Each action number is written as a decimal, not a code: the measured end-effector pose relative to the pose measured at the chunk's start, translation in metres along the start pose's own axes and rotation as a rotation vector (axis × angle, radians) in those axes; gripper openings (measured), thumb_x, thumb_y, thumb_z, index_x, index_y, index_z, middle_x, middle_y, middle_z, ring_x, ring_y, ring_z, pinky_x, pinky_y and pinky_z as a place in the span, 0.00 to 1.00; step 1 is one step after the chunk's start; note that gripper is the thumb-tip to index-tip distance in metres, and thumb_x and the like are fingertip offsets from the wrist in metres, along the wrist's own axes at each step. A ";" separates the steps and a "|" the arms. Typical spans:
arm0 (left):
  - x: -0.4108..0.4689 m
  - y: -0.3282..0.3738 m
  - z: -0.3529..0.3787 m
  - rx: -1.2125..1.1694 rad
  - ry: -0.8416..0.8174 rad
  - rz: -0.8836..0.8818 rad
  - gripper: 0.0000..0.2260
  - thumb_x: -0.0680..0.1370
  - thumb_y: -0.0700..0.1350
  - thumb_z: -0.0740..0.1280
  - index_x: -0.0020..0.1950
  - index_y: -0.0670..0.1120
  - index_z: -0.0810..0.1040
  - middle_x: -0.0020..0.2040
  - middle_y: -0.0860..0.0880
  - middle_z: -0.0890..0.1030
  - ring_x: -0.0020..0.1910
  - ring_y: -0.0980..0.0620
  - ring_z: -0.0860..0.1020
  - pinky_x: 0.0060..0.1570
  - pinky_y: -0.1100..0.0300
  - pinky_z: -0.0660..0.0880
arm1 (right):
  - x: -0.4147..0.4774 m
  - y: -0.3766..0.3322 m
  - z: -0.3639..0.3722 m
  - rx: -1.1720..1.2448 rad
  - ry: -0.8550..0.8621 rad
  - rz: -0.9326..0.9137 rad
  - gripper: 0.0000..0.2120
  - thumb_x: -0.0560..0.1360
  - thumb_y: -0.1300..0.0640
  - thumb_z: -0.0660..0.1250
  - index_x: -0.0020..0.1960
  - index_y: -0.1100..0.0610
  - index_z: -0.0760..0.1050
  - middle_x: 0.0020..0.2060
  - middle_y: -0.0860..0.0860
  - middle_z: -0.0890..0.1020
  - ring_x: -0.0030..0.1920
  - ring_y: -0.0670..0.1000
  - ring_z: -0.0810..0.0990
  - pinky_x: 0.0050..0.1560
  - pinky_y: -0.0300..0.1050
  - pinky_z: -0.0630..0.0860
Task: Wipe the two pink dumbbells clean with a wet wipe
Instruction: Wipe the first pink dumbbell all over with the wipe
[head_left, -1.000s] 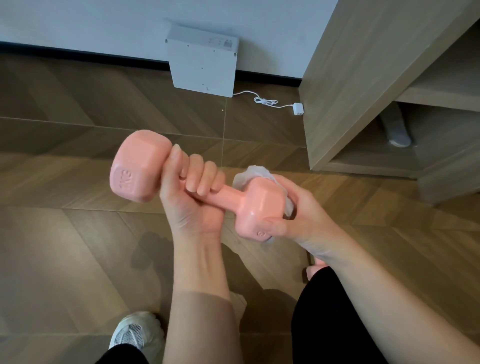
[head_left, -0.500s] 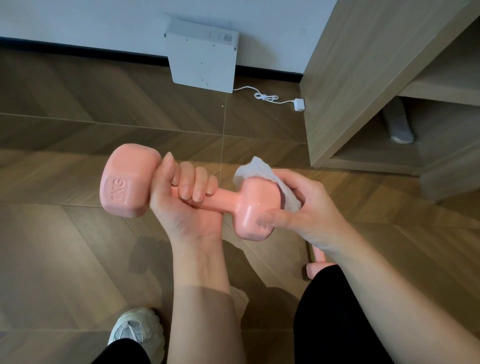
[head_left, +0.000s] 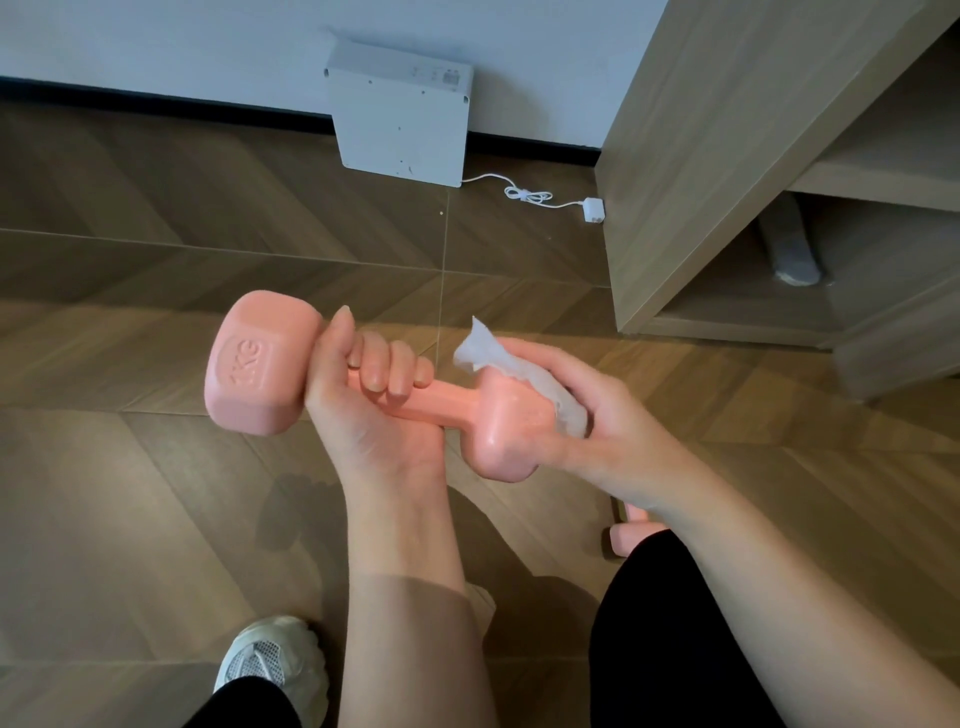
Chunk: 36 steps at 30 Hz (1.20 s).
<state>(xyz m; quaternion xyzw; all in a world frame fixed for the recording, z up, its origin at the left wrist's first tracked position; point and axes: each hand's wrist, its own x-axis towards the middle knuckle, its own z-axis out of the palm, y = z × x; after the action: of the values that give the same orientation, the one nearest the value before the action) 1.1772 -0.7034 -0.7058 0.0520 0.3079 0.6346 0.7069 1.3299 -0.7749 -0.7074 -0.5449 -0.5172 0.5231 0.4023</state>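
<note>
A pink dumbbell (head_left: 260, 364) marked 1KG lies level in the air in front of me. My left hand (head_left: 374, 410) grips its handle close to the left head. My right hand (head_left: 597, 421) holds a white wet wipe (head_left: 524, 371) pressed round the right head, thumb underneath and fingers over the top. A crumpled corner of the wipe sticks up above that head, which looks wet. The second pink dumbbell (head_left: 628, 535) lies on the floor, mostly hidden behind my right forearm and leg.
Below is a wooden herringbone floor (head_left: 130, 519). A white box (head_left: 400, 119) leans on the wall, its white cable and plug (head_left: 592, 209) trailing right. An open wooden shelf unit (head_left: 701, 156) stands at the right. My white shoe (head_left: 270, 665) is at the bottom.
The dumbbell has tilted closer to level, its left head lower in view than a second ago. My right hand has slid the wipe up over the top of the right head.
</note>
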 end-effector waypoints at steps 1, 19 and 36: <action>0.000 0.000 0.000 0.000 0.015 -0.007 0.18 0.78 0.43 0.63 0.29 0.49 0.65 0.22 0.55 0.63 0.20 0.57 0.62 0.25 0.63 0.65 | 0.000 0.001 0.001 -0.026 -0.042 0.022 0.34 0.69 0.52 0.78 0.71 0.41 0.67 0.63 0.35 0.75 0.64 0.42 0.74 0.55 0.32 0.74; 0.002 0.008 0.006 -0.001 0.122 -0.052 0.18 0.78 0.42 0.63 0.29 0.49 0.64 0.24 0.54 0.60 0.21 0.56 0.60 0.24 0.62 0.64 | 0.003 0.001 0.003 -0.115 -0.026 0.047 0.34 0.62 0.47 0.81 0.63 0.35 0.70 0.56 0.35 0.77 0.60 0.41 0.76 0.51 0.40 0.79; 0.003 0.006 0.004 0.018 0.224 -0.059 0.16 0.77 0.42 0.65 0.31 0.49 0.64 0.25 0.54 0.61 0.23 0.56 0.61 0.26 0.63 0.66 | 0.002 0.003 0.002 -0.137 0.062 -0.130 0.32 0.66 0.52 0.79 0.68 0.46 0.73 0.65 0.37 0.76 0.69 0.43 0.71 0.62 0.38 0.74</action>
<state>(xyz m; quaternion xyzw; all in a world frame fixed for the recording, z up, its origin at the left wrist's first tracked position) 1.1740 -0.6977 -0.7009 -0.0219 0.3921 0.6126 0.6859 1.3278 -0.7737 -0.7106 -0.5526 -0.5733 0.4422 0.4128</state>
